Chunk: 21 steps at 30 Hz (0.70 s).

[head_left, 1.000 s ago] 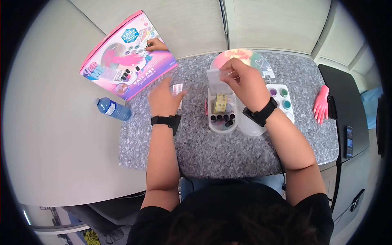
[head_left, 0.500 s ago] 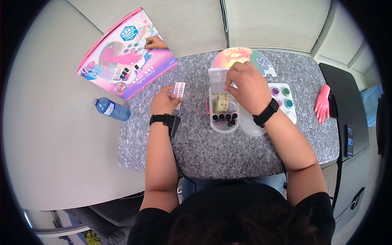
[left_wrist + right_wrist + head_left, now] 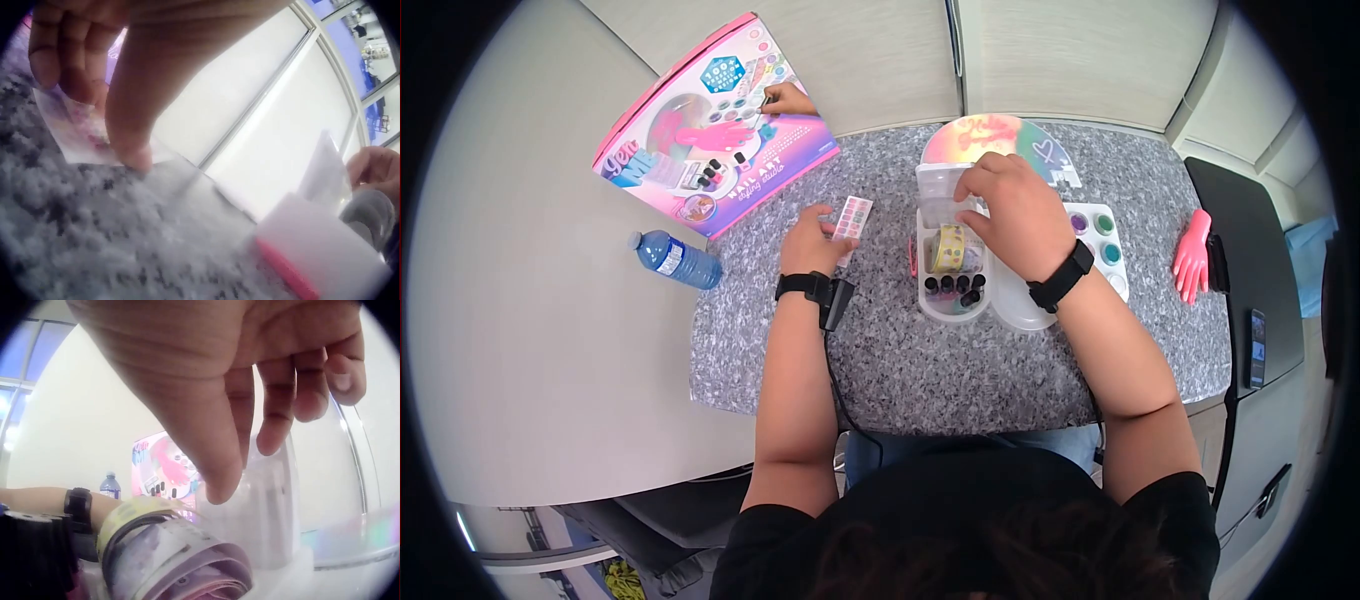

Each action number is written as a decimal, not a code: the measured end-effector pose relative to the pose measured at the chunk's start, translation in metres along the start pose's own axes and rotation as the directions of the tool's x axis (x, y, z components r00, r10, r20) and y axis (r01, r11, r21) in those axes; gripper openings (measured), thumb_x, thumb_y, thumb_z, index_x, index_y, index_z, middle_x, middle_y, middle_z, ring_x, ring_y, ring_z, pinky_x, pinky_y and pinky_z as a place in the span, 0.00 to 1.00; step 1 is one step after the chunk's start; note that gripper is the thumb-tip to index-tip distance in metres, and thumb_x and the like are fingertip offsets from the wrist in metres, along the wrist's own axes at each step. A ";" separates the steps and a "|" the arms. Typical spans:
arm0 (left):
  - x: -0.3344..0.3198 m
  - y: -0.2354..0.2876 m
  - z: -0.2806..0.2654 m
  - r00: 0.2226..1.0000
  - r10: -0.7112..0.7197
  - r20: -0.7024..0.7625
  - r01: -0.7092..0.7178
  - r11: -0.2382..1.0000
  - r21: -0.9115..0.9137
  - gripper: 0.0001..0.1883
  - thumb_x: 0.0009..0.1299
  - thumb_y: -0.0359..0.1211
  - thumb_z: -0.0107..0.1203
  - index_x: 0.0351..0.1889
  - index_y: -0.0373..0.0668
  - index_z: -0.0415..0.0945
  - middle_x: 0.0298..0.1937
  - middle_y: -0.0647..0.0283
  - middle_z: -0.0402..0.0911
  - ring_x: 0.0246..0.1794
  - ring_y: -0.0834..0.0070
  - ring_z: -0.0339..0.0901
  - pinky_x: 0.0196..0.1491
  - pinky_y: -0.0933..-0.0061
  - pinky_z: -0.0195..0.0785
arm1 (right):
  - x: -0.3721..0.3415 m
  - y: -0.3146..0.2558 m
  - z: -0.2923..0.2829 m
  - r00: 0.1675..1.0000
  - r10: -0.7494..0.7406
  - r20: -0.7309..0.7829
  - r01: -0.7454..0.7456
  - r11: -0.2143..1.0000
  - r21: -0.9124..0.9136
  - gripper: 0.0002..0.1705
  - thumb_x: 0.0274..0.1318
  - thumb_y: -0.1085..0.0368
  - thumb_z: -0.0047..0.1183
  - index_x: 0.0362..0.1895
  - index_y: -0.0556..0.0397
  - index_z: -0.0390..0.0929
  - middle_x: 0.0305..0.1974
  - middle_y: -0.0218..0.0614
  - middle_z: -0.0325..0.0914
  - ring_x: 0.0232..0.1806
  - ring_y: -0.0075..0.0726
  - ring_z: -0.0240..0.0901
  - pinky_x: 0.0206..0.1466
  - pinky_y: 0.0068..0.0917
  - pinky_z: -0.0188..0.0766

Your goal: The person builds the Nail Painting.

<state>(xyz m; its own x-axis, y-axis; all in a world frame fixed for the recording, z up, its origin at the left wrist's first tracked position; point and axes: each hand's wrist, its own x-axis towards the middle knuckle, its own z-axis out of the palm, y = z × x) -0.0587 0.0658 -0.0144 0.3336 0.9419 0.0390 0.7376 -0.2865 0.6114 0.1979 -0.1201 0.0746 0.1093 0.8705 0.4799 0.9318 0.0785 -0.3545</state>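
My left hand pinches a small white sheet of pink nail stickers by its near end, on the left of the grey speckled table. In the left wrist view the thumb lies at the front edge of the sheet, with curled fingers over its far part. My right hand is over a white case, its thumb and fingers apart beside the raised clear lid. Inside the case are a rolled patterned strip and several black-capped nail polish bottles.
A nail art box stands at the back left, with a water bottle before it. Pots of coloured glitter fill the case's right part. A rainbow panel stands behind. Far right are a pink model hand and a phone.
My left hand has come down onto the sticker sheet, which has shifted right and turned slightly. My right thumb and fingers, earlier close together by the lid, have spread apart.
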 end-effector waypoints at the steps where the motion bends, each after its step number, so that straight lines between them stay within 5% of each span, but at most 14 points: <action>1: -0.002 0.005 -0.003 1.000 0.000 0.000 0.000 1.000 0.000 0.36 0.60 0.29 0.80 0.67 0.42 0.78 0.47 0.58 0.89 0.46 0.64 0.88 0.48 0.62 0.81 | 0.000 0.000 0.000 1.000 -0.006 0.002 0.006 1.000 -0.002 0.11 0.54 0.66 0.73 0.41 0.46 0.86 0.43 0.34 0.82 0.52 0.48 0.80 0.54 0.44 0.79; 7: -0.004 0.010 -0.011 0.992 -0.022 0.124 0.049 0.975 -0.215 0.30 0.66 0.27 0.75 0.67 0.42 0.78 0.42 0.65 0.87 0.40 0.74 0.84 0.47 0.68 0.79 | 0.002 -0.011 -0.008 0.997 -0.042 -0.065 0.049 0.992 0.116 0.11 0.57 0.64 0.71 0.44 0.49 0.86 0.45 0.35 0.85 0.53 0.50 0.81 0.55 0.43 0.79; 12: -0.009 0.017 -0.024 0.974 0.121 0.191 -0.068 0.962 -0.264 0.11 0.77 0.33 0.67 0.50 0.37 0.87 0.37 0.70 0.87 0.37 0.82 0.80 0.44 0.75 0.74 | 0.003 -0.011 -0.005 0.992 -0.073 -0.100 0.088 0.984 0.157 0.12 0.58 0.64 0.71 0.45 0.50 0.86 0.46 0.36 0.87 0.53 0.51 0.81 0.55 0.43 0.79; 19: -0.027 0.053 -0.021 0.986 0.155 0.067 -0.114 0.901 -0.418 0.08 0.78 0.33 0.66 0.44 0.36 0.88 0.37 0.69 0.87 0.36 0.81 0.79 0.44 0.75 0.72 | 0.005 -0.012 0.002 0.984 -0.055 -0.168 0.095 0.966 0.242 0.16 0.60 0.60 0.70 0.51 0.50 0.88 0.45 0.39 0.89 0.46 0.51 0.83 0.52 0.42 0.80; 21: -0.037 0.065 -0.014 0.822 0.541 -0.177 -0.566 0.744 -0.356 0.07 0.75 0.32 0.69 0.43 0.37 0.88 0.38 0.65 0.87 0.37 0.76 0.81 0.45 0.73 0.73 | 0.006 -0.018 -0.002 0.992 -0.014 -0.124 0.054 0.944 0.326 0.15 0.60 0.61 0.71 0.50 0.49 0.89 0.43 0.38 0.89 0.43 0.48 0.83 0.50 0.40 0.80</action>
<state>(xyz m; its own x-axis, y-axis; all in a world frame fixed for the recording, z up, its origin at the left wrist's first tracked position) -0.0316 0.0154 0.0348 0.5691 0.6505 0.5030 0.1507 -0.6839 0.7139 0.1822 -0.1175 0.0856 0.1385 0.8024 0.5805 0.7727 0.2790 -0.5701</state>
